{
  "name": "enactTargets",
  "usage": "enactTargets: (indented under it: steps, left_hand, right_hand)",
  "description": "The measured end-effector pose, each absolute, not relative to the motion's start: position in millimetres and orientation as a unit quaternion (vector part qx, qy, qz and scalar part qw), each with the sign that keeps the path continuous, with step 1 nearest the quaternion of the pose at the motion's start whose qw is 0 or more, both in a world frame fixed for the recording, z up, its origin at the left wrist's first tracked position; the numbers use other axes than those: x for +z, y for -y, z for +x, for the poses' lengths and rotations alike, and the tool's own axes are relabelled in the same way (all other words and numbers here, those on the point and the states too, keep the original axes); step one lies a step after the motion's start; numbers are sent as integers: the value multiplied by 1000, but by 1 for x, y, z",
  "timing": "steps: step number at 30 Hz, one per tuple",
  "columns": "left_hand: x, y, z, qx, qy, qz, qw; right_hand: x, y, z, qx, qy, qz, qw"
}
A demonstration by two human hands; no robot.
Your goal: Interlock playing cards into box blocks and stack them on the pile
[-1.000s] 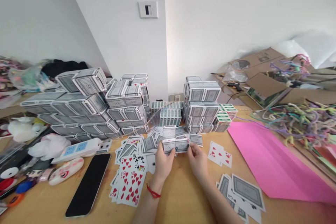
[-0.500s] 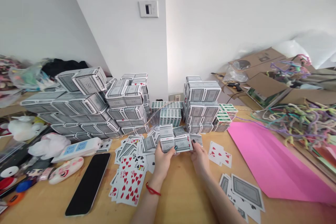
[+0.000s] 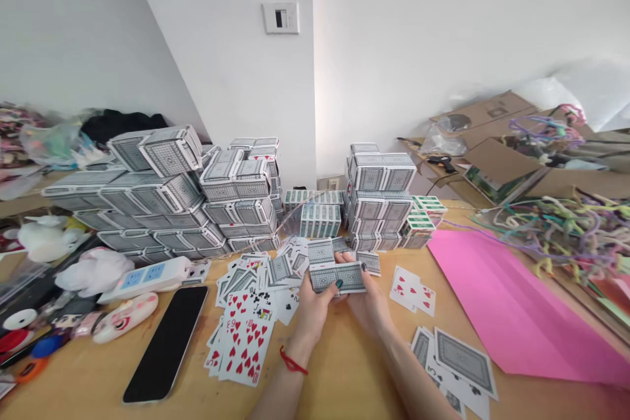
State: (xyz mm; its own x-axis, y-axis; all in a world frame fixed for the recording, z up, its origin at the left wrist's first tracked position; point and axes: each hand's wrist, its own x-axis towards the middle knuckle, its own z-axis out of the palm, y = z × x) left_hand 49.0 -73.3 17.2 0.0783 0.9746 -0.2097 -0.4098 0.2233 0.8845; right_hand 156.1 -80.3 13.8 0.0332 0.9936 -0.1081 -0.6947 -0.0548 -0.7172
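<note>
Between my hands is a block of folded playing cards (image 3: 349, 275) with grey patterned backs, held just above the table. My left hand (image 3: 315, 307) grips its left side, thumb with dark green nail on the front face. On the right end my right hand (image 3: 370, 302) is closed, with its thumb at the edge and other fingers behind or under the block. Loose cards (image 3: 279, 269) lie in a spread pile left of the block. A single card (image 3: 368, 262) lies just behind my right hand. Two heart cards (image 3: 406, 287) rest to the right.
Stacks of folded-card blocks stand at the left (image 3: 147, 197), centre-left (image 3: 239, 203) and right (image 3: 381, 190). Green-white card boxes (image 3: 319, 220) sit between them. A phone (image 3: 166, 344), power strip (image 3: 150, 274), pink paper (image 3: 497, 302) and tangled pipe cleaners (image 3: 566, 230) surround the work area.
My right hand has turned and slid inward under the block's right end, its fingers now showing behind. The block has shifted slightly right and my left hand has moved with it.
</note>
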Motion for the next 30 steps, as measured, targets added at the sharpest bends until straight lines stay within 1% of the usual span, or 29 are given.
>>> enactTargets:
  steps: [6, 9, 10, 12, 16, 19, 22, 25, 30]
  left_hand:
    - [18, 77, 52, 528, -454, 388, 604]
    - [17, 77, 53, 521, -455, 397, 604]
    - [16, 77, 53, 521, -454, 392, 607]
    - [16, 76, 53, 525, -449, 372, 620]
    - [15, 72, 51, 536, -428, 299, 664]
    - [15, 69, 48, 547, -413, 262, 679]
    - [13, 68, 46, 554, -414, 253, 676]
    - [12, 69, 45, 551, -423, 266, 669]
    - [14, 70, 45, 543, -426, 299, 659]
  right_hand:
    - [-3, 79, 160, 536, 276, -445, 662]
    - [-9, 80, 162, 454, 289, -532, 654]
    - [-10, 80, 162, 445, 286, -542, 653]
    - [-9, 80, 162, 483, 271, -513, 656]
    - [2, 78, 160, 619, 235, -367, 654]
    - [10, 78, 158, 651, 237, -328, 642]
    - [8, 79, 156, 646, 258, -343, 631]
    - [-1, 80, 157, 597, 293, -403, 629]
    - [-10, 81, 164, 445, 399, -547, 586]
